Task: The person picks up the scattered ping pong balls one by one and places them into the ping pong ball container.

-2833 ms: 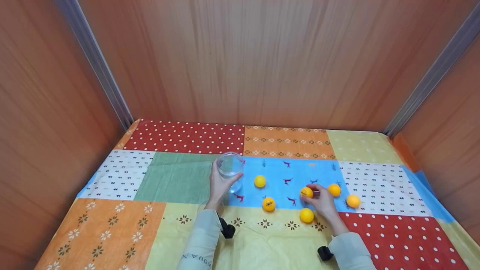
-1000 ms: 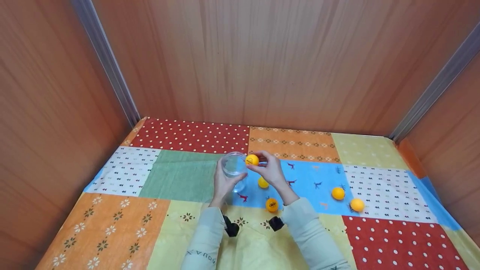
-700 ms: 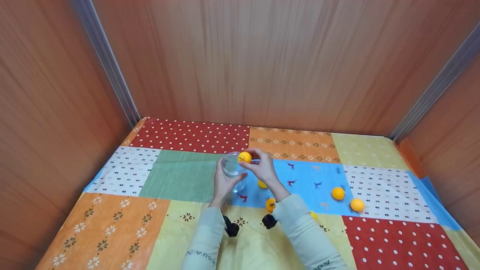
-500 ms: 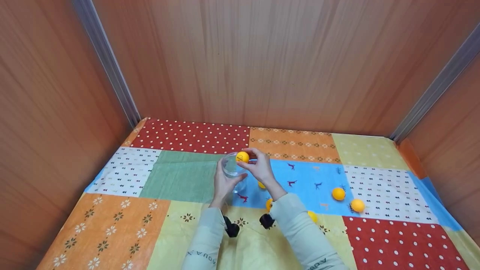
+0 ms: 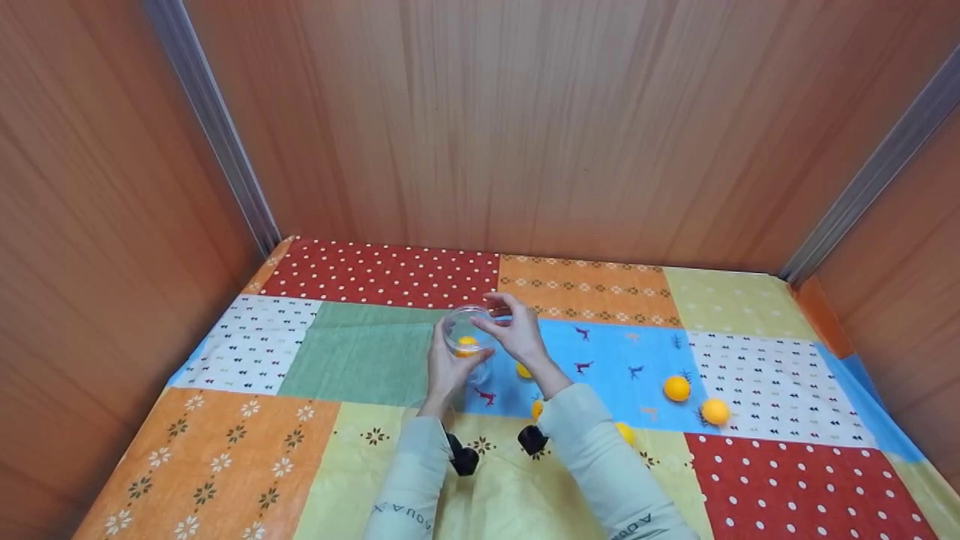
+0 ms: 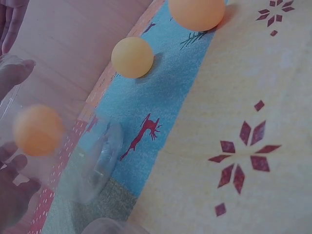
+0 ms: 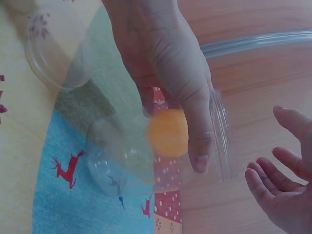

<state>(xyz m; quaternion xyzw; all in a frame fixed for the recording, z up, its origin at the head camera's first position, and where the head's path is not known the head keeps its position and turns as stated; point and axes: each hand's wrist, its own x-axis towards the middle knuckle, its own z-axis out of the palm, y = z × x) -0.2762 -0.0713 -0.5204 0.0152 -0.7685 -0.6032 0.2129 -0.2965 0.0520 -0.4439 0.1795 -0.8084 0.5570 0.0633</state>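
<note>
My left hand [image 5: 448, 369] grips a clear plastic jar [image 5: 457, 324] round its upper wall, over the blue patch of the cloth. Inside the jar is an orange table tennis ball [image 7: 167, 132], blurred and below the rim in the right wrist view. My right hand [image 5: 519, 334] is at the jar's mouth, with thumb and fingers apart and nothing between them. In the right wrist view the fingers of that hand [image 7: 287, 180] are spread just beyond the rim. Partly hidden by my right forearm, orange balls [image 5: 523, 370] lie right of the jar.
Two more orange balls [image 5: 676, 388] lie farther right near the white patch. A clear round lid [image 7: 58, 48] rests on the cloth by my left wrist. A patchwork cloth [image 5: 360, 345] covers the table, and wood panels [image 5: 450, 135] enclose the back and sides.
My right hand picked up an orange table tennis ball at the right, carried it left to the jar's mouth and let go. The ball is now inside the jar, which my left hand still holds.
</note>
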